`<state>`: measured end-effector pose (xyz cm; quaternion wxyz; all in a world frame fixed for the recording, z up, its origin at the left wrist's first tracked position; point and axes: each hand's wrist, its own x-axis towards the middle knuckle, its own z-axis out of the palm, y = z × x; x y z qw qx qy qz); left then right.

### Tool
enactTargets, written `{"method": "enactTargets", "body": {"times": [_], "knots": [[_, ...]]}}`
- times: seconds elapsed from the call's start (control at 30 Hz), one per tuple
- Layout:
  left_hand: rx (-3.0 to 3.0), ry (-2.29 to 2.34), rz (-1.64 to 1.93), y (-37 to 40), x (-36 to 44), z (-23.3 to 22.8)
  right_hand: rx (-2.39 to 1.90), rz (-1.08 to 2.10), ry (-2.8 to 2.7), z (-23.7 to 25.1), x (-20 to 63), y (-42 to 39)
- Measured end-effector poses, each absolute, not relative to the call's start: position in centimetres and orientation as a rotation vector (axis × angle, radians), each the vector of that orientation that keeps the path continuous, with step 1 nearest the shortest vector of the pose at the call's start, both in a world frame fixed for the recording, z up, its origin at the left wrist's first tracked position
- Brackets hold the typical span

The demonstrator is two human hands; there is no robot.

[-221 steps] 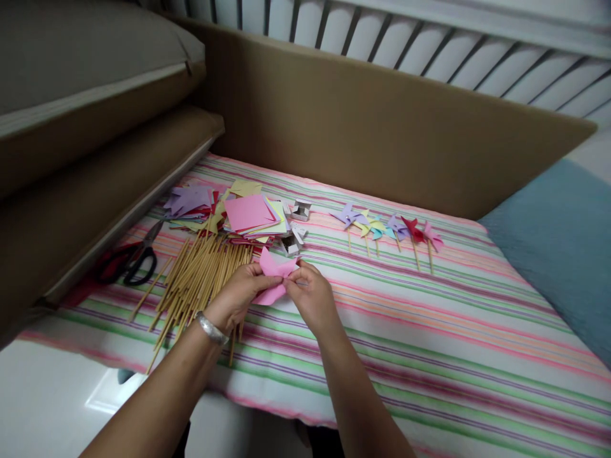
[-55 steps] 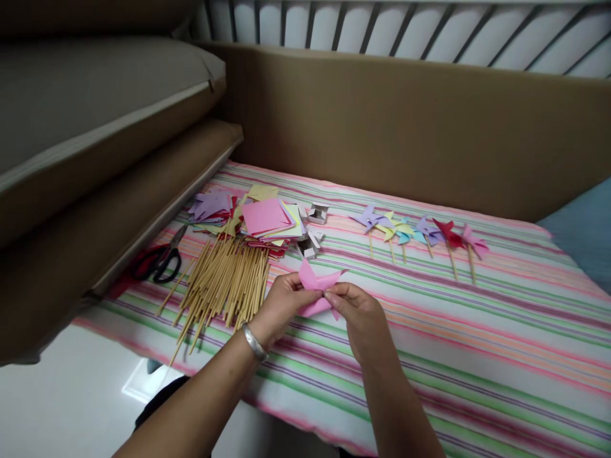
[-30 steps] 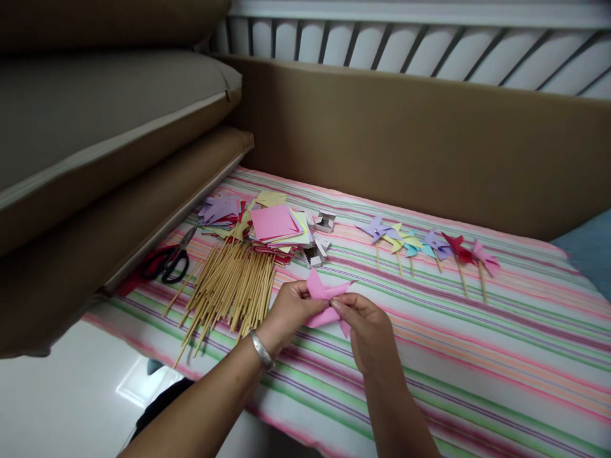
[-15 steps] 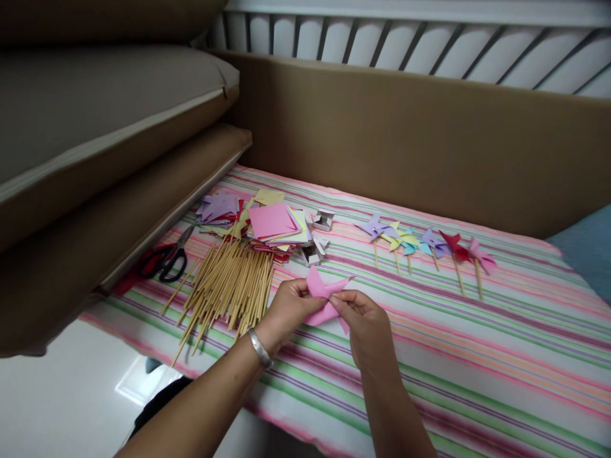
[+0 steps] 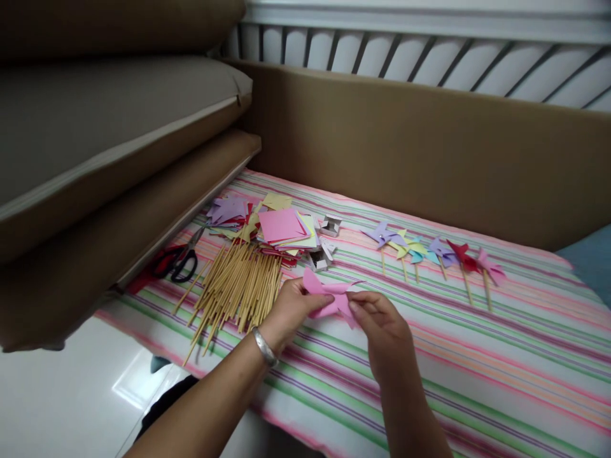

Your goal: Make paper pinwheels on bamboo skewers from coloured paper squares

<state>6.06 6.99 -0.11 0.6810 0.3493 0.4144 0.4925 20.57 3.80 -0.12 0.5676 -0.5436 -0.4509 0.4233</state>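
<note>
A pink paper pinwheel (image 5: 312, 283) with folded-in blades is held above the striped cloth. My left hand (image 5: 293, 308) grips its left side, the thumb pressed on the folds near the centre. At its right edge my right hand (image 5: 382, 321) pinches a blade between thumb and fingers. Left of my hands lies a heap of thin wooden sticks (image 5: 238, 280). Behind them sit stacked squares of coloured paper (image 5: 281, 226), pink on top. Two small open boxes, one a white box (image 5: 330, 226), stand beside the stack.
Finished pinwheels on sticks, among them a red pinwheel (image 5: 463, 254), lie in a row at the right. Black-handled scissors (image 5: 184, 262) rest by the stacked brown cushions (image 5: 191, 184). A brown padded panel (image 5: 405, 159) borders the striped cloth (image 5: 477, 362) at the back.
My right hand has shifted from the pinwheel's centre out to its right edge, and the centre folds show more. The whole view has shifted slightly.
</note>
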Motion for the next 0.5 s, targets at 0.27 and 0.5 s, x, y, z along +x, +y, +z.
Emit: {"method": "enactTargets", "body": {"times": [0.27,0.5], "knots": [[1.026,0.82,1.157,4.4,-1.3,7.4,-1.291,0.949,-1.296,0.8,14.0,9.1],[1.125,0.539,1.113,3.9,-7.1,8.8,-1.29,0.753,-1.766,0.3,0.5,16.3]]}}
